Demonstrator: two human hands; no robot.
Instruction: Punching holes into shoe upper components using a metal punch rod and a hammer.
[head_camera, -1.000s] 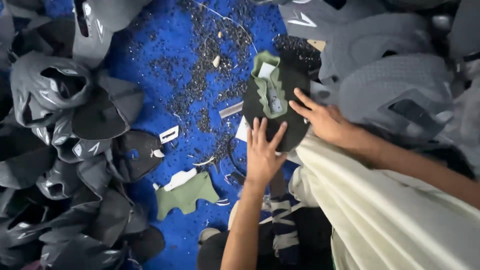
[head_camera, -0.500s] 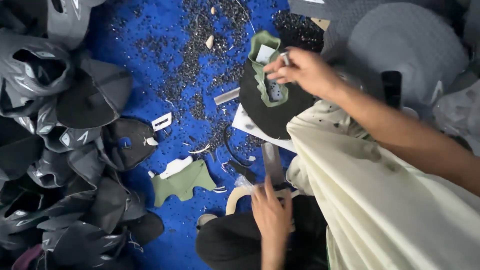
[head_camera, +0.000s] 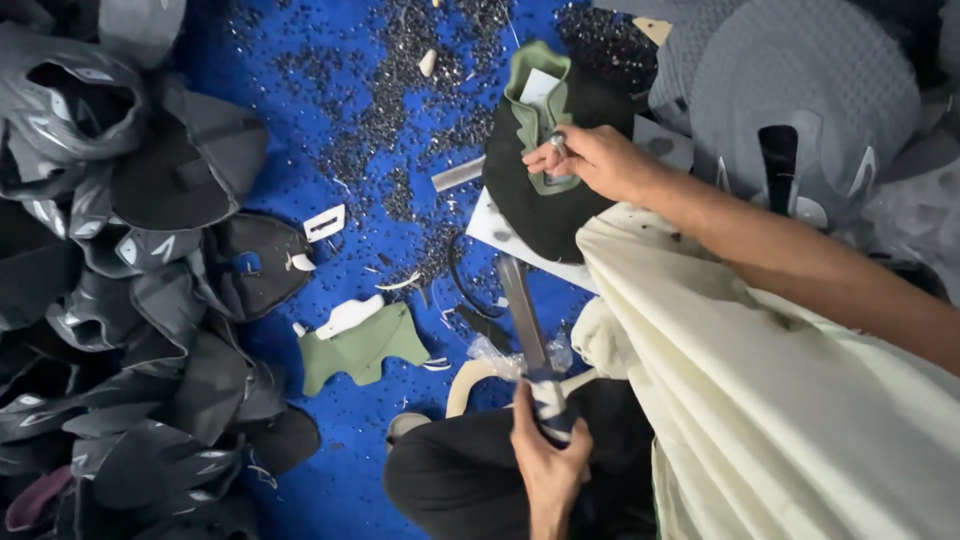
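My right hand (head_camera: 590, 160) presses down on a green fabric piece (head_camera: 530, 105), fingers closed on its edge. That piece lies on a round black pad (head_camera: 550, 215) with a white sheet (head_camera: 490, 228) under it. My left hand (head_camera: 545, 470) sits low at the centre, gripping the taped handle of a long grey blade (head_camera: 523, 305). The blade points up toward the pad without touching it. A second green cut piece (head_camera: 365, 345) lies apart on the blue mat (head_camera: 300, 150), left of the blade.
Black and grey shoe uppers are heaped along the left (head_camera: 120, 260). More grey uppers fill the top right (head_camera: 800, 90). Black scraps (head_camera: 410, 90) litter the mat. A cream cloth (head_camera: 760, 400) drapes over my right side, and a dark trouser leg (head_camera: 450, 480) lies below.
My left hand left the black pad, drew back toward me and took hold of the blade's handle. My right hand shifted up onto the green piece.
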